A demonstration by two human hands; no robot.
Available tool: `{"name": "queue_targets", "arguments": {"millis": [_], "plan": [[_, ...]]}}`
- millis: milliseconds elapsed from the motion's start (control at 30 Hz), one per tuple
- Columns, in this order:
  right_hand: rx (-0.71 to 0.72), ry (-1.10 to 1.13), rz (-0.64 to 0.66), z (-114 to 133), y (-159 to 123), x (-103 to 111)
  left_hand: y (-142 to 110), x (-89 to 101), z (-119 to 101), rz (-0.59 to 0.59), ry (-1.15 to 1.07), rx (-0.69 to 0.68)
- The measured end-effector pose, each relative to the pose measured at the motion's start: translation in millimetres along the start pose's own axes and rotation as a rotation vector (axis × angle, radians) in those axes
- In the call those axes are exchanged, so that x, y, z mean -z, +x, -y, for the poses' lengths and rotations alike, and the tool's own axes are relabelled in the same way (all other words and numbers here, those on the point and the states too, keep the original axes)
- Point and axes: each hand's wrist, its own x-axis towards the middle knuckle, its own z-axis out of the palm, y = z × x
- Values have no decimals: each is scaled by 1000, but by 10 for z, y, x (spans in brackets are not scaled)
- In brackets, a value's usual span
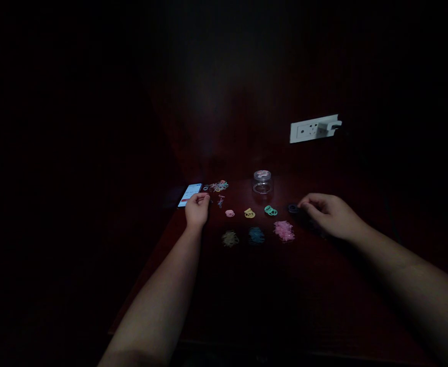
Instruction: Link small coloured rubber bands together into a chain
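My left hand (198, 210) is closed in a pinch beside the phone and a mixed pile of small coloured elastic bands (219, 186); what it holds, if anything, is too small to make out. With fingertips pressed together, my right hand (328, 214) is at a small group of dark bands (293, 208); whether one is between the fingers is unclear. Between the hands lie pink bands (229, 213), yellow bands (249, 213) and green bands (270, 210). Nearer me are an olive pile (230, 238), a blue pile (256, 235) and a bright pink pile (284, 231).
A clear lidded jar (262, 183) stands behind the groups. The lit phone (189, 195) lies at the left table edge. A few purplish bands (220, 202) lie near my left fingers. On the wall is a socket plate (304, 132) with a plug. Surroundings are very dark.
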Motion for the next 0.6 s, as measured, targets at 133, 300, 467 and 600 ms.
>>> {"name": "queue_targets", "arguments": {"millis": [133, 300, 467, 600], "plan": [[11, 0, 4, 5, 13, -2, 23, 3, 49, -2, -5, -20], [19, -22, 6, 19, 22, -11, 58, 10, 100, -5, -8, -24], [-7, -27, 9, 25, 13, -17, 75, 13, 103, -29, -10, -14], [11, -31, 1, 29, 11, -11, 72, 23, 94, -24, -2, -3]]}}
